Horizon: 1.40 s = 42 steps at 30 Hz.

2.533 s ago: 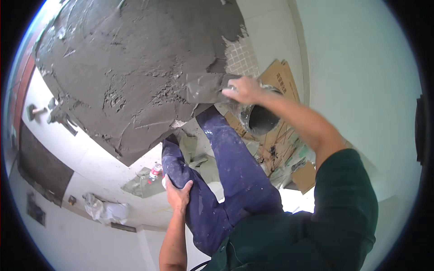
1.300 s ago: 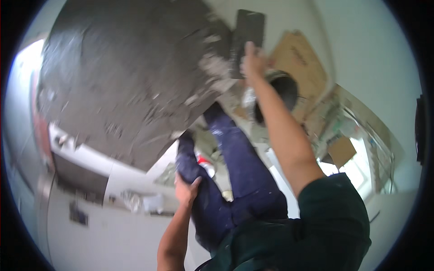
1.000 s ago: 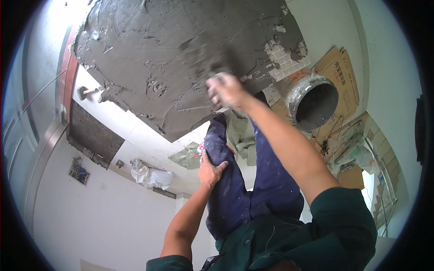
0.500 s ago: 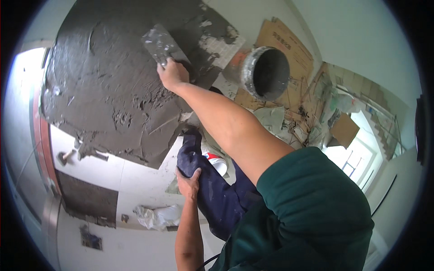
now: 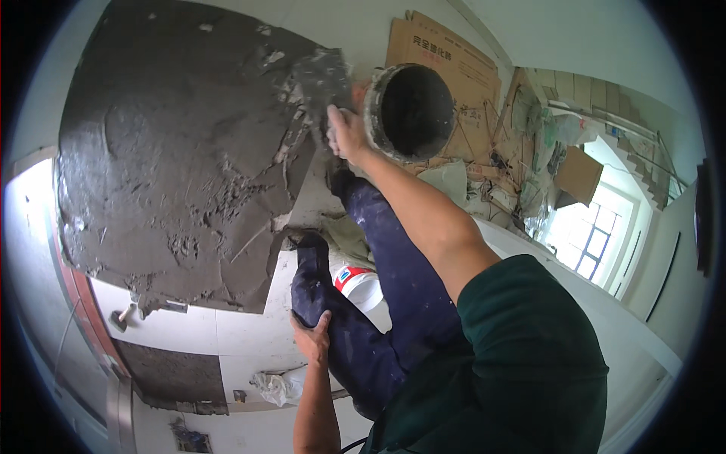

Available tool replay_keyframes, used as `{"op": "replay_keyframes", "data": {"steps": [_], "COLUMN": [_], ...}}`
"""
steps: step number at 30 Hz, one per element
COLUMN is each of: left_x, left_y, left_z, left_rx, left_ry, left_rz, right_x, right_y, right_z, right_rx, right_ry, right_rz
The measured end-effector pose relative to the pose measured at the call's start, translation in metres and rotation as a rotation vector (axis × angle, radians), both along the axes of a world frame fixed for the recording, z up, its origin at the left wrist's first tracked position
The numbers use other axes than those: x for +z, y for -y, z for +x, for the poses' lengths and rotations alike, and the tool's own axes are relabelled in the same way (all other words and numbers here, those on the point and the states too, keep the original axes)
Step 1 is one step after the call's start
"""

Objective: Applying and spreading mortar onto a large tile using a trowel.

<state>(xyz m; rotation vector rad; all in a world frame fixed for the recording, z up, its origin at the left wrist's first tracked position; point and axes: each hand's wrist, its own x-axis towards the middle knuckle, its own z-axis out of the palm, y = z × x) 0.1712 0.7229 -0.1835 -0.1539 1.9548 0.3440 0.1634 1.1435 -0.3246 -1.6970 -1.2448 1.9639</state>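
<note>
Wet grey mortar (image 5: 174, 151) lies in a wide, rough layer across the left and far part of the view. At its right edge, my right hand (image 5: 349, 136) is closed round the handle of a flat plastering trowel (image 5: 321, 79). The trowel's blade is smeared by motion and coated with mortar; its handle is mostly hidden by the fingers. Just right of that hand stands a round bucket (image 5: 416, 113) with a mortar-crusted rim and a dark inside. My left hand (image 5: 311, 338) rests against my bent knee in dark blue trousers, thumb spread from the fingers, holding no tool.
Cardboard (image 5: 480, 72) lies behind the bucket, with scraps and debris to its right. A white bucket with a red band (image 5: 359, 287) sits between my legs. A mallet (image 5: 119, 318), a dark mortar patch (image 5: 174, 371) and a clear plastic bag (image 5: 280, 386) lie at the lower left.
My right hand has carried the trowel rightward, from over the mortar to its right edge beside the bucket. The view has shifted. My left hand stays at the knee.
</note>
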Motion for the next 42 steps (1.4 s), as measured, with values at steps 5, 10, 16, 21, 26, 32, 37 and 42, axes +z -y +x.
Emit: {"op": "replay_keyframes", "data": {"steps": [5, 10, 16, 21, 26, 32, 37, 42], "left_x": [0.001, -0.004, -0.002, 0.001, 0.002, 0.008, 0.008, -0.002], "left_y": [-0.032, -0.061, -0.081, -0.093, -0.08, -0.085, -0.074, -0.072], "left_z": [0.018, 0.026, 0.032, 0.036, 0.043, 0.046, 0.052, 0.048], "left_rx": [-0.097, -0.182, -0.275, -0.275, -0.23, -0.129, -0.094, -0.128], "left_ry": [0.006, 0.007, 0.009, 0.056, 0.034, 0.105, 0.138, 0.255], "left_rz": [-0.042, -0.1, -0.171, -0.208, -0.206, -0.241, -0.222, -0.256], "right_x": [-0.028, -0.048, -0.017, 0.004, 0.008, -0.005, 0.008, 0.018], "right_y": [-0.055, -0.057, 0.001, 0.041, 0.024, 0.019, 0.045, 0.029], "right_z": [-0.01, 0.049, 0.055, 0.08, 0.073, 0.077, 0.081, 0.029], "right_rx": [0.231, -0.016, -0.316, 0.069, 0.693, 0.801, 1.065, 1.368], "right_ry": [-0.13, 0.032, 0.122, 0.333, 0.329, 0.287, 0.216, 0.582], "right_rz": [0.106, -0.06, -0.252, -0.047, 0.418, 0.369, 0.379, 0.551]}}
